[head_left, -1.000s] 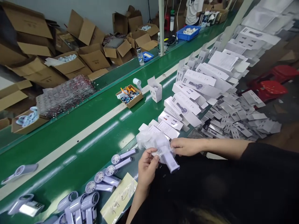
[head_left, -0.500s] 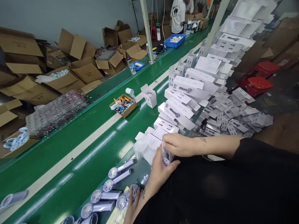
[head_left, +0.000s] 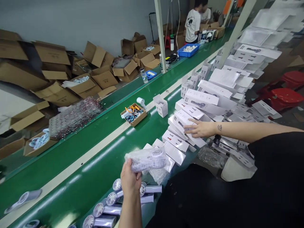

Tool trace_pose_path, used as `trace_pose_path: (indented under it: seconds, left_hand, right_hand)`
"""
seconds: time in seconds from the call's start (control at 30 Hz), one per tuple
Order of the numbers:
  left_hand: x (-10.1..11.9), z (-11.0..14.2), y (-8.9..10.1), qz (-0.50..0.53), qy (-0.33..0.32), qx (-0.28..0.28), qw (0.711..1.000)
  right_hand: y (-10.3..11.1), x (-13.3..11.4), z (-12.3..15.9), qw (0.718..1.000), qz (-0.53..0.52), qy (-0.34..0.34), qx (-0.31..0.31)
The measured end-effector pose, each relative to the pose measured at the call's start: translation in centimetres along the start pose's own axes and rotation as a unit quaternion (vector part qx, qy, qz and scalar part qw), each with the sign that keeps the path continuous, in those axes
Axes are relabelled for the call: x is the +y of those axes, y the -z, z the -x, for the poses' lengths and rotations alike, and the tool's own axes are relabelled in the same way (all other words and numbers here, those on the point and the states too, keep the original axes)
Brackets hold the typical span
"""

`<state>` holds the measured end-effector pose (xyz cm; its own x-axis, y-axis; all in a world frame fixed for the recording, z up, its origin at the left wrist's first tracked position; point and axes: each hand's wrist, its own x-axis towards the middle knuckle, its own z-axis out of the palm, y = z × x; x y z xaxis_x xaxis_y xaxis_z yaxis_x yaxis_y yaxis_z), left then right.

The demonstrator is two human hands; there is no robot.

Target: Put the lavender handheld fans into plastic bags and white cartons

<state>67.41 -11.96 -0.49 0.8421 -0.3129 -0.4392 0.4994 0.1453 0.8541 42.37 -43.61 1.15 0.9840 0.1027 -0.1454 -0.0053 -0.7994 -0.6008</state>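
Observation:
My left hand (head_left: 130, 179) is closed round one end of a lilac handheld fan (head_left: 149, 161) in a clear bubble-wrap bag, held up over the bench. Reaching out to the right, my right hand (head_left: 200, 129) has its fingers spread on a white fan box (head_left: 181, 122) printed with a fan picture. That box lies in a long row of overlapping white boxes with raised flaps. Below my left hand are several unwrapped lilac fans (head_left: 108, 210), partly hidden by my forearm. A crumpled clear bag (head_left: 158, 175) lies beside the nearest boxes.
A green conveyor belt (head_left: 99, 161) runs diagonally past. On it stand a small carton of parts (head_left: 137, 119), an upright open white box (head_left: 161, 109) and a lone fan (head_left: 29, 196). Brown cartons (head_left: 104, 77) line the wall. Red stools (head_left: 287, 98) stand right; a person (head_left: 193, 23) works far back.
My hands have parted: the left lifted the bagged fan leftwards, the right moved out onto a box. Another hand near the loose fans is gone from view. The camera view has shifted.

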Motion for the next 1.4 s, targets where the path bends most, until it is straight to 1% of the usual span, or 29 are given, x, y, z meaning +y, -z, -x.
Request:
trace_pose_path:
  seconds: [0.07,0.17,0.23,0.3,0.33,0.4,0.47,0.5,0.53,0.6,0.67,0.73,0.77,0.8,0.83,0.87,0.93,0.97,1.0,1.07,1.1,1.13,1.17,1.23,1.27,1.3,1.33,1.37,1.4]
  left_hand:
    - [0.2,-1.0,0.1,0.017,-0.007,0.01,1.0]
    - [1.0,-2.5,0.5,0.027,-0.026,-0.019,0.999]
    - [1.9,-3.4,0.5,0.033,-0.047,-0.034,0.998]
    - [2.9,-4.3,-0.1,0.042,-0.074,-0.035,0.996]
    - [3.4,-4.8,-0.7,0.049,-0.088,-0.031,0.994]
    - [4.1,-5.8,-2.4,0.071,-0.12,-0.025,0.99]
    - [4.0,-7.2,-4.7,0.092,-0.15,-0.022,0.984]
    - [3.6,-8.1,-5.9,0.093,-0.161,-0.021,0.982]
    - [3.1,-9.2,-7.1,0.085,-0.167,-0.018,0.982]
    - [1.7,-11.5,-8.9,0.042,-0.172,0.003,0.984]
    - [0.5,-13.3,-9.8,-0.017,-0.177,0.067,0.982]
    - [-0.3,-14.2,-10.0,-0.088,-0.183,0.151,0.967]
    - [-0.3,-14.3,-9.9,-0.136,-0.186,0.183,0.956]
    - [-0.2,-14.1,-9.9,-0.194,-0.197,0.201,0.94]
    - [0.0,-13.7,-10.0,-0.261,-0.217,0.199,0.919]
    - [0.4,-13.4,-10.1,-0.332,-0.245,0.178,0.893]
    - [1.2,-12.9,-10.8,-0.458,-0.301,0.106,0.83]
    - [1.6,-13.0,-11.3,-0.501,-0.311,0.074,0.804]
    - [1.9,-13.2,-11.8,-0.532,-0.307,0.058,0.787]
    - [2.2,-14.2,-12.8,-0.571,-0.292,0.065,0.765]
    - [2.2,-14.7,-13.2,-0.584,-0.3,0.063,0.751]
    - [2.1,-15.3,-13.4,-0.6,-0.324,0.037,0.731]
    - [2.0,-15.8,-13.6,-0.617,-0.355,-0.018,0.702]
    - [1.7,-16.4,-13.7,-0.651,-0.391,-0.162,0.63]
    - [1.5,-16.6,-13.7,-0.666,-0.392,-0.215,0.597]
    - [1.4,-16.6,-13.6,-0.681,-0.388,-0.242,0.572]
    - [1.2,-16.6,-13.4,-0.691,-0.389,-0.241,0.559]
    - [0.9,-16.5,-13.2,-0.695,-0.397,-0.22,0.557]
    - [0.5,-16.4,-13.0,-0.692,-0.411,-0.185,0.564]
  right_hand:
    - [1.6,-1.0,-1.6,0.998,-0.054,-0.006,0.032]
    - [5.5,-2.9,-5.4,0.984,-0.078,-0.066,0.143]
    - [7.9,-3.2,-9.2,0.97,-0.056,-0.087,0.219]
    - [9.0,-2.4,-14.2,0.959,-0.038,-0.096,0.264]
    - [8.9,-1.7,-16.8,0.956,-0.036,-0.107,0.271]
    - [7.4,0.1,-22.0,0.955,-0.043,-0.132,0.264]
    - [4.7,1.8,-26.1,0.955,-0.063,-0.157,0.245]
    - [3.2,2.6,-27.7,0.953,-0.076,-0.172,0.236]
    - [1.8,3.3,-28.9,0.951,-0.089,-0.185,0.231]
    - [-0.5,4.5,-30.3,0.945,-0.107,-0.212,0.226]
    - [-1.8,5.5,-30.7,0.94,-0.122,-0.221,0.23]
    - [-2.0,6.2,-30.7,0.941,-0.151,-0.204,0.222]
    - [-1.9,6.4,-30.7,0.945,-0.169,-0.186,0.208]
    - [-1.7,6.5,-30.6,0.95,-0.186,-0.165,0.19]
    - [-1.5,6.5,-30.5,0.954,-0.199,-0.144,0.171]
    - [-1.3,6.5,-30.5,0.957,-0.206,-0.128,0.156]
    - [-1.0,6.4,-30.5,0.961,-0.215,-0.107,0.137]
    - [-0.9,6.4,-30.6,0.963,-0.218,-0.095,0.128]
    - [-0.8,6.5,-30.7,0.964,-0.222,-0.083,0.117]
    - [-0.6,6.7,-31.0,0.965,-0.236,-0.069,0.09]
    - [-0.4,6.9,-31.2,0.963,-0.249,-0.072,0.075]
    - [-0.1,7.1,-31.3,0.959,-0.265,-0.08,0.062]
    - [0.2,7.2,-31.5,0.954,-0.281,-0.087,0.047]
    - [0.9,7.5,-31.8,0.949,-0.305,-0.081,0.007]
    - [1.2,7.6,-32.0,0.949,-0.308,-0.069,-0.013]
    - [1.5,7.6,-32.2,0.952,-0.301,-0.056,-0.027]
    - [1.8,7.6,-32.4,0.956,-0.288,-0.046,-0.032]
    - [2.0,7.6,-32.6,0.961,-0.27,-0.041,-0.03]
    - [2.1,7.6,-32.8,0.966,-0.253,-0.04,-0.021]
